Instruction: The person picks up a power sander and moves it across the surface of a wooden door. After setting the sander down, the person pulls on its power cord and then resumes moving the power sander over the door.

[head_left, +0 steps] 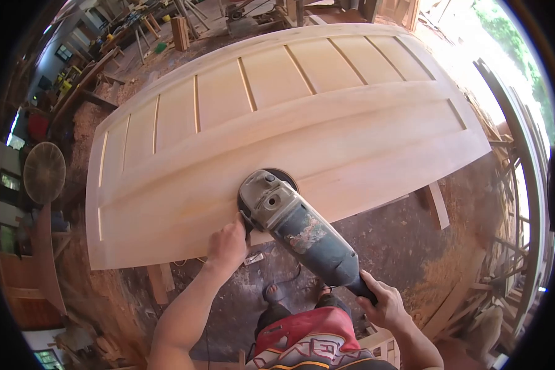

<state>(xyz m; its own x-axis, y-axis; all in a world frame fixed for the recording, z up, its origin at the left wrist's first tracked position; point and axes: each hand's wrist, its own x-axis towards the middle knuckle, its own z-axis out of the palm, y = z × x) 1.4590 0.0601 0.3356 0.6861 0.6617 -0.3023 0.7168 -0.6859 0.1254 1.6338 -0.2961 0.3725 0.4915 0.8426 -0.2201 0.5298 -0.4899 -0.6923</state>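
A large angle grinder (pixel 311 234), its body worn and dusty, lies slantwise over a pale wooden door panel (pixel 345 142). Its round disc (pixel 288 179) shows at the head, close over the near part of the panel. My left hand (pixel 228 242) is closed round the side handle by the grinder's head. At the rear, my right hand (pixel 383 300) wraps round the back handle. Grooves and raised strips run across the far half of the panel; the near half is a wide smooth board.
Wooden supports (pixel 438 206) show under the panel's near edge. A round fan guard (pixel 44 172) stands at the left. Long timbers (pixel 512 123) lean at the right. Sawdust (pixel 89 123) covers the floor on the left, and a small pale object (pixel 253 259) lies below the panel's edge.
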